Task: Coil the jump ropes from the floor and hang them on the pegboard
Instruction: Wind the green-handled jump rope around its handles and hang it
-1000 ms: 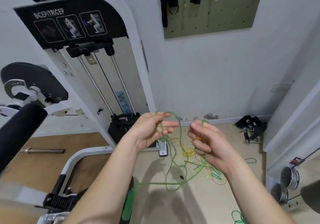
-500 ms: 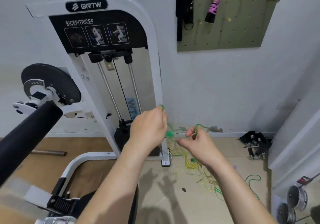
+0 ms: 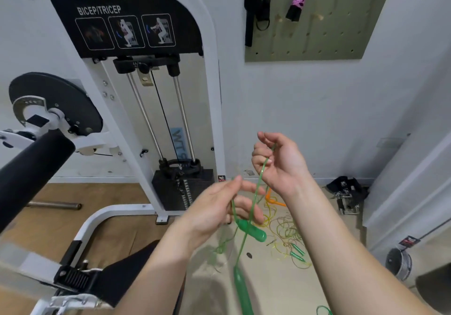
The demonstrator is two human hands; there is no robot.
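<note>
Right hand (image 3: 278,163) is up, fingers curled round the green jump rope (image 3: 260,175). Left hand (image 3: 217,208) sits lower, fingers loose and spread, rope running across them. One handle (image 3: 252,230) hangs just under the left fingers, the second handle (image 3: 240,288) lower and blurred. Other ropes (image 3: 283,229) lie tangled on the floor (image 3: 268,290). Machine frame (image 3: 210,95) is close on the left. Pegboard (image 3: 329,29) is high ahead, well apart from the hands.

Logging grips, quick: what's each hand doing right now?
Left hand: cannot tell; green jump rope crosses its fingers, grip unclear.
Right hand: closed, holding the green jump rope.
</note>
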